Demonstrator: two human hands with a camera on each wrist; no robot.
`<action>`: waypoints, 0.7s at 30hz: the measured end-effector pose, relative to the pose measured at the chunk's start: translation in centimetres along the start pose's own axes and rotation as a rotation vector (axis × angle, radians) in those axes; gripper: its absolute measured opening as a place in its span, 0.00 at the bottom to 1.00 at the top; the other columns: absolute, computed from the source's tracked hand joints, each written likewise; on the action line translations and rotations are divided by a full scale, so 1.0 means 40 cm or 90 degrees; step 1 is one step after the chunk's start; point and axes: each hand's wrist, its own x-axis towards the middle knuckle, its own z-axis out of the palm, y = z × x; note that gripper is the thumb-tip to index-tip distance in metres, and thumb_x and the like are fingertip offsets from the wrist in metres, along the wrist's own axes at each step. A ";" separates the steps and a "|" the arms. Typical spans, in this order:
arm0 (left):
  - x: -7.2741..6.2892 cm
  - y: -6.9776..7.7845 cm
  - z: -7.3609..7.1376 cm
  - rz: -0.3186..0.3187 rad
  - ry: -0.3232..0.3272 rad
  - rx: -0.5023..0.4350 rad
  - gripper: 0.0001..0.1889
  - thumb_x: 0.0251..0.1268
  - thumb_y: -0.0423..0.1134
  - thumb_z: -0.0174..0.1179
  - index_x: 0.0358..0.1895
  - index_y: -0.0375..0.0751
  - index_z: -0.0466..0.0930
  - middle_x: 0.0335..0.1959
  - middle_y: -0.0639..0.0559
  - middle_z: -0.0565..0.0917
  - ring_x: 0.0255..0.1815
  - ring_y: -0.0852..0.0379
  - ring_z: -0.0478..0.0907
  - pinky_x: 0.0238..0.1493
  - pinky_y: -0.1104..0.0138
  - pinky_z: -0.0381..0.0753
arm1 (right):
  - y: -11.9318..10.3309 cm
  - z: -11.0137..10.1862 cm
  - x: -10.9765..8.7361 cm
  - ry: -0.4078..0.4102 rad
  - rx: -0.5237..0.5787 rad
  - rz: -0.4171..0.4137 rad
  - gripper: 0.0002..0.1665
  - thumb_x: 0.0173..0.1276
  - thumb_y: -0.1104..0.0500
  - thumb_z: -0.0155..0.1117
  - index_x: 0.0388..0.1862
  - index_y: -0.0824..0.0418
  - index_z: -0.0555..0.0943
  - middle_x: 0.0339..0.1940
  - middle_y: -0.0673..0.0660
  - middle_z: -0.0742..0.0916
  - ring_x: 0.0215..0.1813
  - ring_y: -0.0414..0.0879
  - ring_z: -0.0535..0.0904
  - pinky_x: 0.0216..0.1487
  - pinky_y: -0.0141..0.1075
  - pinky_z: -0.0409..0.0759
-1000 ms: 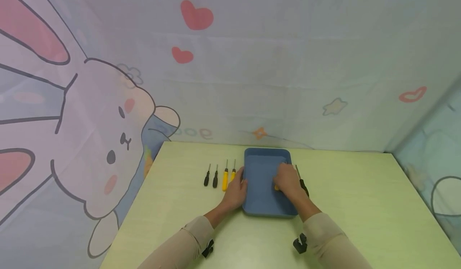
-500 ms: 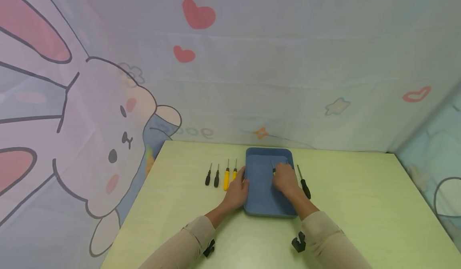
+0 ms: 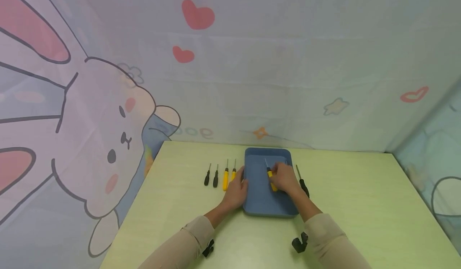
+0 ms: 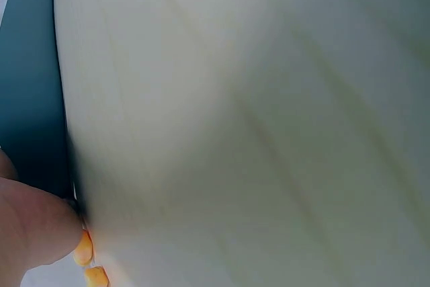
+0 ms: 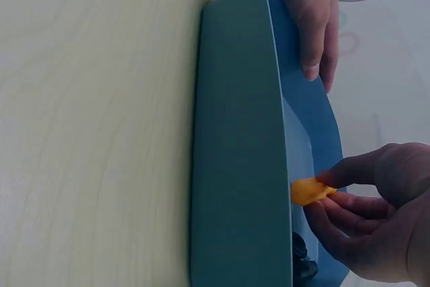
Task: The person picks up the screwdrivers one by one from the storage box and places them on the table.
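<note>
A blue rectangular tray point(image 3: 257, 201) lies on the table. My left hand point(image 3: 235, 193) grips its left wall, the thumb inside the rim; in the left wrist view a fingertip point(image 4: 40, 223) presses the tray's outer side point(image 4: 33, 85). Over the tray's right half, my right hand point(image 3: 286, 177) pinches a yellow-handled screwdriver point(image 3: 270, 174) between thumb and fingers. Its shaft points toward the far end; whether it touches the floor I cannot tell. Black handles point(image 5: 304, 260) lie inside the tray in the right wrist view. Another metal shaft shows beyond my right hand, its handle hidden.
Left of the tray, two black screwdrivers point(image 3: 215, 179) and two yellow ones point(image 3: 225, 179) lie in a row, one partly behind my left hand. A black screwdriver point(image 3: 303, 183) lies close to the tray's right wall. Behind the table hangs a printed cloth point(image 3: 252, 81).
The yellow screwdriver, mostly covered by my right hand before, now shows from shaft to handle, shifted left in the tray. My right fingers have loosened to a pinch. My left hand keeps its place.
</note>
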 end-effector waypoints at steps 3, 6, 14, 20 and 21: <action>-0.001 0.000 0.001 -0.001 0.003 0.001 0.29 0.85 0.33 0.45 0.83 0.29 0.55 0.79 0.31 0.66 0.77 0.36 0.69 0.75 0.47 0.71 | 0.002 -0.007 -0.002 -0.002 0.026 0.007 0.12 0.61 0.66 0.69 0.43 0.71 0.83 0.36 0.61 0.85 0.36 0.53 0.81 0.36 0.45 0.84; -0.002 0.000 0.000 -0.001 0.003 -0.003 0.29 0.85 0.33 0.45 0.83 0.29 0.55 0.79 0.31 0.66 0.77 0.35 0.69 0.75 0.47 0.71 | 0.007 -0.015 -0.007 -0.006 0.045 0.016 0.13 0.62 0.64 0.71 0.43 0.70 0.83 0.37 0.61 0.86 0.37 0.52 0.83 0.37 0.44 0.85; -0.003 0.001 0.000 -0.004 0.001 -0.004 0.29 0.86 0.34 0.45 0.83 0.30 0.55 0.79 0.31 0.66 0.76 0.36 0.70 0.74 0.48 0.72 | 0.017 -0.042 -0.024 -0.019 0.070 0.028 0.15 0.65 0.63 0.74 0.47 0.70 0.84 0.40 0.61 0.89 0.42 0.53 0.85 0.44 0.46 0.87; -0.003 0.002 -0.001 -0.002 -0.002 -0.004 0.28 0.87 0.34 0.44 0.83 0.30 0.55 0.79 0.32 0.66 0.77 0.36 0.70 0.74 0.48 0.72 | 0.019 -0.062 -0.039 -0.008 0.079 0.040 0.16 0.66 0.64 0.74 0.49 0.70 0.83 0.42 0.61 0.89 0.44 0.55 0.84 0.47 0.47 0.86; -0.003 0.002 -0.001 -0.001 -0.003 -0.004 0.28 0.87 0.34 0.44 0.83 0.30 0.55 0.79 0.32 0.66 0.77 0.36 0.70 0.75 0.48 0.72 | 0.018 -0.065 -0.042 -0.007 0.080 0.040 0.16 0.66 0.64 0.74 0.49 0.70 0.83 0.42 0.62 0.89 0.44 0.55 0.84 0.47 0.48 0.86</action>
